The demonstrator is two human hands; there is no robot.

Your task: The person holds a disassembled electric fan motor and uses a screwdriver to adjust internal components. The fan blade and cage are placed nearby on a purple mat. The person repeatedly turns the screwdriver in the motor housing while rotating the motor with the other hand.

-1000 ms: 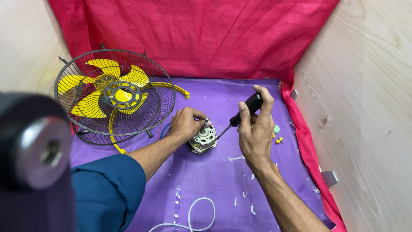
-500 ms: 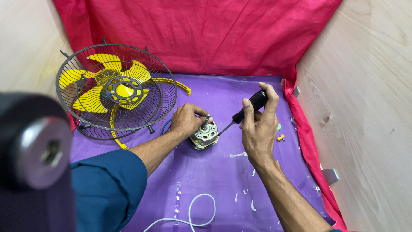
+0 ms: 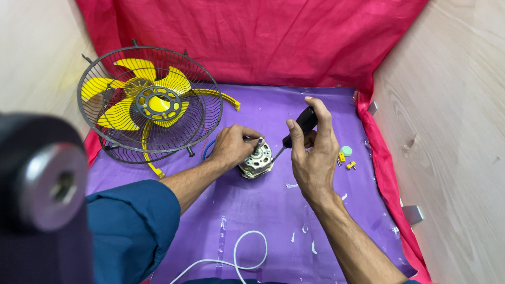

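Right grip (image 3: 310,150) on screwdriver (image 3: 297,129), beside motor (image 3: 256,162)

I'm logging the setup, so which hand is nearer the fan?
Left. The left hand grips the motor just right of the fan; the right hand, holding a screwdriver, is beyond the motor.

Two hands, left (image 3: 230,147) and right (image 3: 311,158), one motor (image 3: 256,162), one screwdriver (image 3: 297,128), one caged fan (image 3: 150,104) showing five yellow blades, one white cord (image 3: 239,255), two small yellow bits (image 3: 345,161), one green cap (image 3: 346,151), one purple mat (image 3: 263,210), one red cloth (image 3: 252,37)
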